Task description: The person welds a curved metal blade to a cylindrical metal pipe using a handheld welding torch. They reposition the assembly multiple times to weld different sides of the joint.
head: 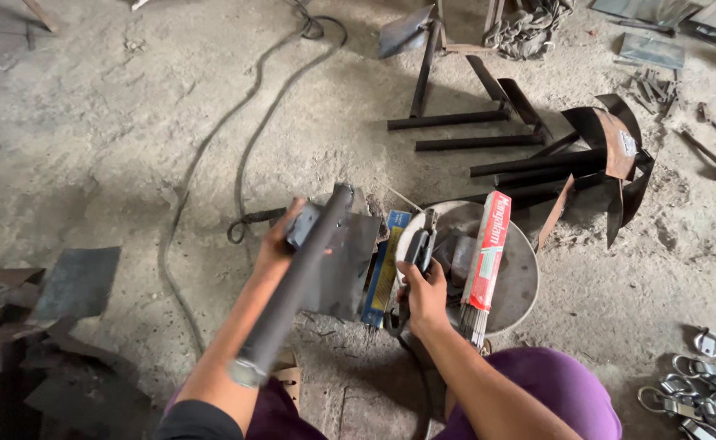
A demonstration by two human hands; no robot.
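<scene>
Left hand (pixel 275 243): fingers wrapped around a dark steel pipe (pixel 293 285) with flat plates (pixel 343 265) welded near its far end; the pipe slants back over the forearm. Right hand (pixel 423 295): fingers closed on the grip of a welding electrode holder (pixel 420 244), pointing upward. Just beside it, a red box of welding rods (pixel 486 248) leans on a round metal pan (pixel 521 273). Cables (pixel 244 155) cross the dusty floor (pixel 113 122).
</scene>
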